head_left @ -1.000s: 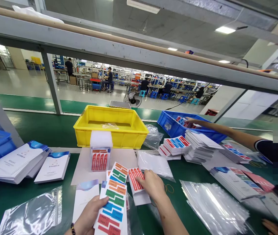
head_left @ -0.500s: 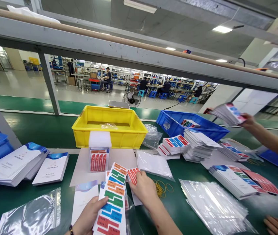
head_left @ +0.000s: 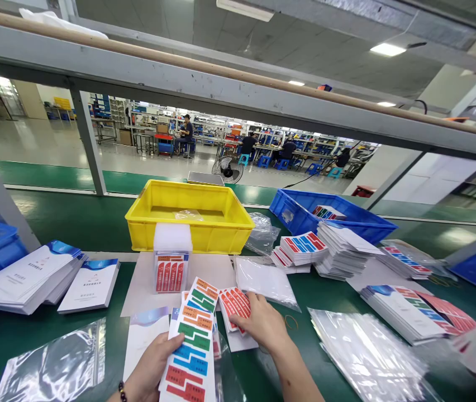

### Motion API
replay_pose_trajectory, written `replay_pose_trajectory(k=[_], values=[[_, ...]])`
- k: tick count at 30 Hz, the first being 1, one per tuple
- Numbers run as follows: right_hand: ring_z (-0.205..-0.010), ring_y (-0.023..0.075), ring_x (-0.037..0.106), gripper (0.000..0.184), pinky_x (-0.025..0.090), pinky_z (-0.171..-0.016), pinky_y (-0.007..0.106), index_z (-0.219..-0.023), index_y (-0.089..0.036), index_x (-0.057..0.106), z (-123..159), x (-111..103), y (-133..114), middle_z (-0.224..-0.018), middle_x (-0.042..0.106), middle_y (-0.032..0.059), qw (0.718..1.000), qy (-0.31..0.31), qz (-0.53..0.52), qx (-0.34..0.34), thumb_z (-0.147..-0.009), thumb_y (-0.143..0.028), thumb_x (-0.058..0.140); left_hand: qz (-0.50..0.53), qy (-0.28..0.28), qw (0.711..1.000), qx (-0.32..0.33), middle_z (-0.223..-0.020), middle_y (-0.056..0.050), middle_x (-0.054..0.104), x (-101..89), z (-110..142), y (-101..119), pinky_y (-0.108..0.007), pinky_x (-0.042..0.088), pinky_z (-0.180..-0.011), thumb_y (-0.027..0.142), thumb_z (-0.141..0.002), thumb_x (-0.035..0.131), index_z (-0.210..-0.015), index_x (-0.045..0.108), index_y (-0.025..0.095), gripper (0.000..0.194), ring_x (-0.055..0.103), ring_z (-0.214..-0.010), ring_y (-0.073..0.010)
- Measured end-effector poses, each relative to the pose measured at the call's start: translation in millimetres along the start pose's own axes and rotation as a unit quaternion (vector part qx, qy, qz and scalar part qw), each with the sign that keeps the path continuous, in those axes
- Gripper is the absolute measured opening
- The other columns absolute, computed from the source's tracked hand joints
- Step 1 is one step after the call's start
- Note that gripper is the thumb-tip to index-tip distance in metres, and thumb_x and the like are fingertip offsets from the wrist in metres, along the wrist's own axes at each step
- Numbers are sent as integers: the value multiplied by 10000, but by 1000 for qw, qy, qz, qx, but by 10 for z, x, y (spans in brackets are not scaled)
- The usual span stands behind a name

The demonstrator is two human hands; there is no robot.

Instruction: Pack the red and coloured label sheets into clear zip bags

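Note:
My left hand (head_left: 151, 363) is closed on sheets of coloured labels (head_left: 191, 346), printed in orange, green, blue and red, with the thumb on top. At the right, my right hand (head_left: 265, 324) has its thumb and fingers on the top of a small stack of red label sheets (head_left: 233, 306), which lies fanned slightly on the table. A white booklet (head_left: 148, 332) with a blue-purple top lies beside my left hand. Behind them stands a clear holder (head_left: 171, 273) with red label sheets upright in it and white foam above.
Beyond stands a yellow bin (head_left: 196, 237); a blue bin (head_left: 296, 215) is to its right. Booklet stacks (head_left: 91, 285) lie at left near a clear zip bag (head_left: 60, 363). Clear bags (head_left: 367, 352), a white packet (head_left: 265, 279) and label stacks (head_left: 303, 247) occupy the right.
My right hand has shifted over the red label sheets, whose top ones are now fanned out. A co-worker's arm lifted a stack from the blue bin and has left view. My left hand keeps its hold.

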State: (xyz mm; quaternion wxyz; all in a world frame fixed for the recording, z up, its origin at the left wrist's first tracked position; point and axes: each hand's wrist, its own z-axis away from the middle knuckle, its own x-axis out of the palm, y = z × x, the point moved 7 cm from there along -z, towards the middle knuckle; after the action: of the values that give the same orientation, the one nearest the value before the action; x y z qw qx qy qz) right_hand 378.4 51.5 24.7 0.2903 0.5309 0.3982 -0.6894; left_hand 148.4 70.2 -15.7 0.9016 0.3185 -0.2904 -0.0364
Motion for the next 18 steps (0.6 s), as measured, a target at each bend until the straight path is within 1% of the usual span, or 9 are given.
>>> replay_pose_trajectory(k=[1,3,5,6,9,11,13,16,18], values=[[-941,305,587,519,411,-706,336,-1035,-138,556,-22,3,51,-1004,618,149,1000,-4,-11,9,-643,-474,618,0,4,1000,0,-724,-159,739,6,7,8,-324,554,-599,253,-725,666,-843,579,80,227,704,-658,-274],[-863,303,606,395,402,-660,324,-885,-149,593,-65,-2,140,-891,653,136,999,-6,-33,18,-637,-455,618,5,5,1000,-6,-723,-149,741,27,19,20,-330,555,-612,239,-742,645,-850,571,85,201,704,-673,-273],[-781,277,611,230,384,-625,307,-715,-175,578,-96,-40,199,-770,658,104,998,6,-62,16,-691,-403,559,10,7,1000,-13,-724,-145,742,37,27,28,-331,555,-616,263,-748,640,-839,571,91,206,704,-678,-271],[-743,259,607,217,377,-612,300,-653,-185,555,-103,-67,214,-720,650,89,997,14,-81,9,-729,-382,509,8,8,1000,-16,-731,-148,741,39,28,28,-330,555,-617,287,-743,647,-834,574,91,228,704,-678,-271],[-639,205,587,349,380,-574,277,-571,-193,489,-80,-131,171,-603,605,51,987,21,-159,-31,-818,-393,345,3,6,1000,5,-738,-152,740,26,5,35,-332,552,-623,341,-707,679,-847,584,87,305,703,-667,-267],[-585,171,571,397,392,-537,252,-604,-190,485,-18,-126,53,-580,587,30,974,11,-214,-68,-834,-449,291,5,3,999,36,-746,-139,741,-3,-28,35,-341,547,-641,343,-695,691,-884,582,91,334,701,-677,-264],[-474,133,519,391,370,-451,228,-653,-188,482,79,-39,-125,-527,551,0,946,-27,-310,-93,-803,-517,334,11,10,997,71,-760,-109,742,-55,-61,32,-349,540,-658,347,-694,687,-919,578,112,343,698,-691,-258],[-319,76,389,376,276,-339,190,-641,-193,453,274,262,-474,-402,465,-59,862,-151,-476,-91,-690,-561,509,9,42,992,115,-743,-56,738,-148,-84,43,-348,527,-673,370,-708,656,-853,597,158,263,689,-705,-252],[-283,67,379,367,257,-311,169,-616,-198,433,397,471,-672,-350,450,-75,828,-214,-514,-74,-653,-541,558,-7,58,988,145,-747,-43,735,-177,-75,77,-334,516,-685,402,-725,623,-768,610,174,232,680,-743,-252]])
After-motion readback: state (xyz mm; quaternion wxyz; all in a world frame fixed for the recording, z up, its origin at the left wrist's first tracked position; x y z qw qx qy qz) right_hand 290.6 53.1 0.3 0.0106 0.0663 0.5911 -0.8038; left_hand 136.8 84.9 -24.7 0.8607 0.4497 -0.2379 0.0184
